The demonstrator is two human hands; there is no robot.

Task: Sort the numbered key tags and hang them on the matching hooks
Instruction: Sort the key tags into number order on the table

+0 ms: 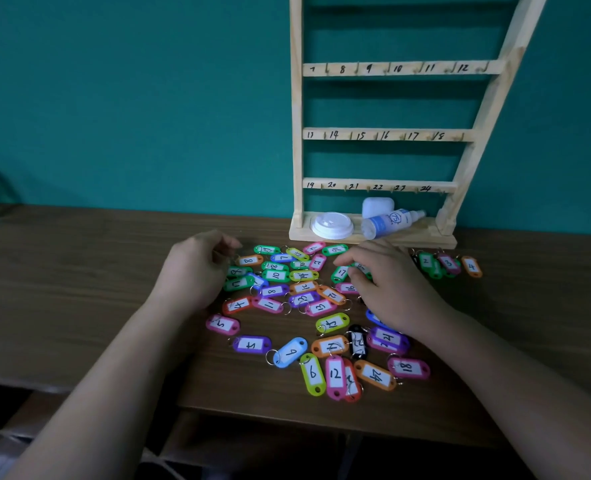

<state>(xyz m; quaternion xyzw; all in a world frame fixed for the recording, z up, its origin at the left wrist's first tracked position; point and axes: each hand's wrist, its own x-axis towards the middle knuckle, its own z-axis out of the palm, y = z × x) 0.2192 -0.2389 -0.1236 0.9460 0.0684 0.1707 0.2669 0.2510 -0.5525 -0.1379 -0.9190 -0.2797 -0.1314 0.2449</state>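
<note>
Several coloured key tags [308, 306] with handwritten numbers lie in a loose pile on the brown table [79, 271]. A wooden hook rack [384, 135] stands upright behind the pile, its rails numbered 7 to 24 with bare hooks. My left hand [193, 268] hovers at the pile's left edge, fingers curled, fingertips close to an orange tag 8 [249, 260]. My right hand [387, 285] rests over the pile's right side and pinches a green tag [360, 268]. A small separate group of tags [446, 265], showing 2, 3 and 4, lies to the right.
On the rack's base sit a white plastic lid [332, 225], a lying spray bottle [391, 221] and a white case [377, 206]. A teal wall rises behind. The table's front edge runs just below the pile, with dark space beneath.
</note>
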